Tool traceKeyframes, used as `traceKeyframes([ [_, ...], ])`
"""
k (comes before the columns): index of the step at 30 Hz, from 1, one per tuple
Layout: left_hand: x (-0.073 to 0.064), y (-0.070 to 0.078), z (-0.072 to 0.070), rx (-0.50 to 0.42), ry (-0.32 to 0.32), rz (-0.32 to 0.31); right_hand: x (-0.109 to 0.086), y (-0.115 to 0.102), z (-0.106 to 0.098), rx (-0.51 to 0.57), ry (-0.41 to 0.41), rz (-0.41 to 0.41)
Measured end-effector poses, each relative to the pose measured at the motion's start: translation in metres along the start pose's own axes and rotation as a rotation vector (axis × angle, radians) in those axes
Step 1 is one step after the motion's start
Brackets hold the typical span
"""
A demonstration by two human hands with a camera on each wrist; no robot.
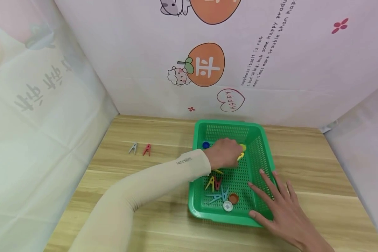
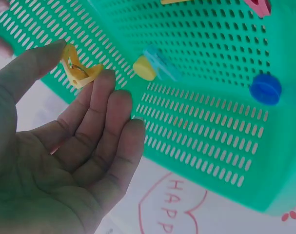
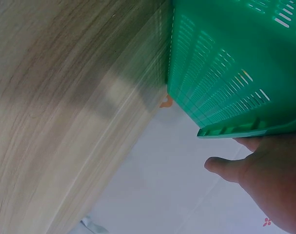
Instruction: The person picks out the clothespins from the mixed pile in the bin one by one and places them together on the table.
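Observation:
My left hand [image 1: 225, 154] reaches over the green basket [image 1: 266, 141] and pinches a yellow clothespin [image 2: 79, 72] between thumb and fingertips. Beyond it in the basket are a yellow cap [image 2: 144, 68], a light blue clothespin [image 2: 160, 63] and a dark blue cap [image 2: 266, 89]. Toward the basket's near end lie a yellow clothespin [image 1: 210, 182], a red clothespin [image 1: 218, 183], light blue clothespins [image 1: 215, 198], a brown cap [image 1: 233, 198] and a white cap [image 1: 228, 206]. With fingers spread, my right hand [image 1: 285, 217] rests on the basket's right rim.
Outside the basket, on the wooden table [image 1: 157, 224], a grey clothespin [image 1: 133, 147] and a red clothespin [image 1: 147, 149] lie to the left. A printed white wall covering [image 1: 138, 70] rises behind the table, with white sheets at both sides.

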State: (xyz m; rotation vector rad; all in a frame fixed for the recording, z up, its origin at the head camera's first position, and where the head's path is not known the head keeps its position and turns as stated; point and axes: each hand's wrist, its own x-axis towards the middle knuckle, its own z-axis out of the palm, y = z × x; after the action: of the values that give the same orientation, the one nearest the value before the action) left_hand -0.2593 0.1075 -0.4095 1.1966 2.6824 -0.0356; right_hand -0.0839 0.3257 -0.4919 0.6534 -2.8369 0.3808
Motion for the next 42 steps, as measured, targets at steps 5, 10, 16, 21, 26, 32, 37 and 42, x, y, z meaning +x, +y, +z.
traceKeyframes([
  [5, -0.014, -0.012, -0.004, -0.046, 0.028, -0.026, 0.000, -0.001, 0.001, 0.003, 0.002, -0.002],
  [10, -0.030, -0.024, -0.008, -0.117, 0.059, -0.051, 0.000, -0.001, 0.002, 0.008, 0.002, -0.001],
  [16, -0.050, -0.042, -0.013, -0.164, 0.102, -0.078, 0.000, -0.001, 0.003, 0.004, -0.006, -0.001],
  [21, -0.064, -0.052, -0.015, -0.170, 0.151, -0.092, 0.000, -0.001, 0.003, 0.006, 0.000, 0.001],
  [26, -0.074, -0.058, -0.014, -0.191, 0.167, -0.144, 0.000, -0.001, 0.003, 0.006, 0.002, 0.001],
  [32, -0.085, -0.065, -0.014, -0.226, 0.169, -0.199, 0.000, -0.001, 0.004, 0.008, 0.006, 0.000],
  [37, -0.097, -0.074, -0.013, -0.280, 0.187, -0.247, -0.001, -0.001, 0.003, 0.012, 0.005, 0.006],
  [42, -0.110, -0.085, -0.006, -0.342, 0.225, -0.300, -0.001, 0.000, 0.003, 0.010, 0.002, 0.006],
])
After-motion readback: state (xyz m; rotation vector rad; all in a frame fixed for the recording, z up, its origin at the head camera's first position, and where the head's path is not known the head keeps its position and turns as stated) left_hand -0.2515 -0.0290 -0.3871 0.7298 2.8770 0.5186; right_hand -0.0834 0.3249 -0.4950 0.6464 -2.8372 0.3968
